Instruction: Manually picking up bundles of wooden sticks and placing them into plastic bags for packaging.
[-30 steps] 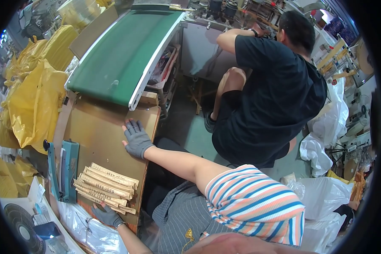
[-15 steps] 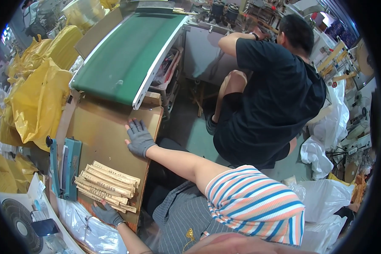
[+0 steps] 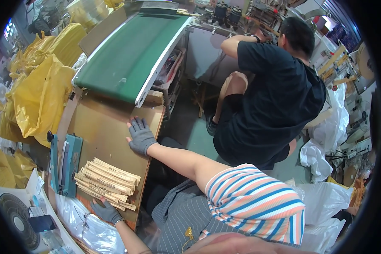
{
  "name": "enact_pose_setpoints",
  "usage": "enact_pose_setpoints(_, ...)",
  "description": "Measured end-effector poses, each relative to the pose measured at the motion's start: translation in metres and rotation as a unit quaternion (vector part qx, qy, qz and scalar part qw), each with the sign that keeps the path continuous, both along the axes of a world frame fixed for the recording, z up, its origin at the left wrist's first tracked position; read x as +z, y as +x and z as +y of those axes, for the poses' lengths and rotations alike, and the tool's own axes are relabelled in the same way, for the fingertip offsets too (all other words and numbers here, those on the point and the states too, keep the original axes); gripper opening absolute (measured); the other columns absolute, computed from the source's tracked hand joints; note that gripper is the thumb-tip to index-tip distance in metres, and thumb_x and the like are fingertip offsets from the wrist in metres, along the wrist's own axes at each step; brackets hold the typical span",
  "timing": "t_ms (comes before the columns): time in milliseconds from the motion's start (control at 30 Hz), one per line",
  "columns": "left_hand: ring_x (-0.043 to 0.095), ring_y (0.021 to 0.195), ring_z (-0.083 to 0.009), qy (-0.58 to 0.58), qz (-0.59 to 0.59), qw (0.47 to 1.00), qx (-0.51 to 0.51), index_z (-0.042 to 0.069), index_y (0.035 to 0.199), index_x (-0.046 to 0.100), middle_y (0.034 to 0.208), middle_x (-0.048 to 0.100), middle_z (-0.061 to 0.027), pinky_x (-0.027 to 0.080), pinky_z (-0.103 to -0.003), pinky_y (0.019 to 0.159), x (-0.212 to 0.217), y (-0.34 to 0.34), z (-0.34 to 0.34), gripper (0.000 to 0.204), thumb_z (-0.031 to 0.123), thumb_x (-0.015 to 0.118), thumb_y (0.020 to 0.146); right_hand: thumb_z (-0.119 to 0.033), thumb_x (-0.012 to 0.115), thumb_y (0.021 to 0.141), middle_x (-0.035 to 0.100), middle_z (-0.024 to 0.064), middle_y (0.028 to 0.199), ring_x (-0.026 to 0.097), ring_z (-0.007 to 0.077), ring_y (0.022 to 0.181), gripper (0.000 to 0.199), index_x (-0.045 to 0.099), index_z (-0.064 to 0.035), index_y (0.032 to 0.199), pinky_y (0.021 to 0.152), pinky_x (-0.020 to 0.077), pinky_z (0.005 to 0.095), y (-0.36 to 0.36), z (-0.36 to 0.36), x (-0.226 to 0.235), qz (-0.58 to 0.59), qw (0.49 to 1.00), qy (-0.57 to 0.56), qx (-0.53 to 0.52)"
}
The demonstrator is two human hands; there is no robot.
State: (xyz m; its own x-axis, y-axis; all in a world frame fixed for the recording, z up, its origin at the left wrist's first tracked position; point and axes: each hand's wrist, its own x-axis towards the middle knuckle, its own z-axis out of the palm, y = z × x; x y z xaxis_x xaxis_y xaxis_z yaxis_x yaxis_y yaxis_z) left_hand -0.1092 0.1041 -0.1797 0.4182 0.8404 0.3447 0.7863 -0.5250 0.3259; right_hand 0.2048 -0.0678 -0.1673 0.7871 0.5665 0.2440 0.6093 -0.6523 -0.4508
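Observation:
My right hand, in a grey fingerless glove, lies flat near the right edge of a brown tabletop, holding nothing. Its fingers are stretched out. My left hand, gloved the same way, rests at the near edge of a pile of narrow cream paper packets with dark print. Its fingers are extended, and the tips are by the lowest packets; whether they touch is hard to see. Several packets lie stacked side by side in a slanted row. Left of them stands a blue bar-shaped device with a black-knobbed lever, resembling a bag sealer.
A green conveyor belt slopes down to the table's far end. Yellow plastic sacks stand left. Clear plastic bags and a black fan are near left. A person in black sits at the right, working at machinery.
The view has shifted slightly. Both hands stay in about the same places, and the packets have not visibly moved.

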Motion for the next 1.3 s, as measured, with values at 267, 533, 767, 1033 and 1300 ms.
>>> enact_pose_setpoints(267, 0.044, 0.119, -0.0388, -0.001, -0.003, 1.0, 0.003, -0.005, 0.12, 0.052, 0.128, 0.047, -0.0266, 0.032, -0.041, 0.102, 0.006, 0.003, -0.004, 0.061, 0.048, 0.046, 0.09, -0.038, 0.046, 0.086, 0.029, 0.0236, 0.143, 0.02, 0.0367, 0.136, 0.063, 0.037, 0.0034, 0.133, 0.111, 0.0112, 0.049, 0.0, 0.0, 0.001, -0.001, 1.0, -0.003, 0.001)
enact_pose_setpoints(533, 0.043, 0.12, -0.0391, -0.011, -0.002, 1.0, -0.004, -0.005, 0.121, 0.052, 0.128, 0.046, -0.0274, 0.031, -0.041, 0.103, -0.003, 0.004, -0.001, 0.062, 0.049, 0.046, 0.09, -0.038, 0.046, 0.086, 0.029, 0.0239, 0.143, 0.021, 0.037, 0.136, 0.063, 0.038, 0.0032, 0.133, 0.111, 0.0114, 0.0495, 0.002, -0.003, -0.001, -0.001, 1.0, -0.001, -0.002)
enact_pose_setpoints(767, 0.041, 0.122, -0.0398, -0.025, 0.0, 1.0, 0.0, -0.006, 0.122, 0.05, 0.131, 0.043, -0.0279, 0.031, -0.043, 0.104, 0.006, 0.001, -0.001, 0.069, 0.054, 0.043, 0.089, -0.037, 0.048, 0.085, 0.03, 0.0243, 0.142, 0.022, 0.0373, 0.135, 0.063, 0.039, 0.0035, 0.132, 0.111, 0.0121, 0.0497, 0.001, 0.001, -0.002, -0.001, 1.0, 0.023, 0.003)
enact_pose_setpoints(1033, 0.041, 0.122, -0.0397, -0.029, -0.003, 1.0, 0.0, -0.006, 0.123, 0.05, 0.132, 0.043, -0.028, 0.031, -0.043, 0.104, 0.006, 0.003, -0.004, 0.07, 0.054, 0.043, 0.089, -0.035, 0.052, 0.081, 0.031, 0.0255, 0.14, 0.024, 0.0384, 0.134, 0.065, 0.039, 0.005, 0.131, 0.11, 0.0143, 0.0504, 0.001, 0.001, -0.006, -0.013, 0.999, 0.047, 0.001)
enact_pose_setpoints(1300, 0.041, 0.122, -0.0396, -0.017, -0.003, 1.0, 0.008, -0.006, 0.122, 0.051, 0.131, 0.044, -0.0281, 0.031, -0.043, 0.104, 0.003, 0.002, -0.003, 0.068, 0.054, 0.044, 0.089, -0.036, 0.052, 0.081, 0.031, 0.0252, 0.14, 0.024, 0.0382, 0.133, 0.065, 0.04, 0.0048, 0.13, 0.11, 0.0145, 0.0505, 0.001, 0.0, -0.006, -0.014, 0.999, 0.045, -0.001)
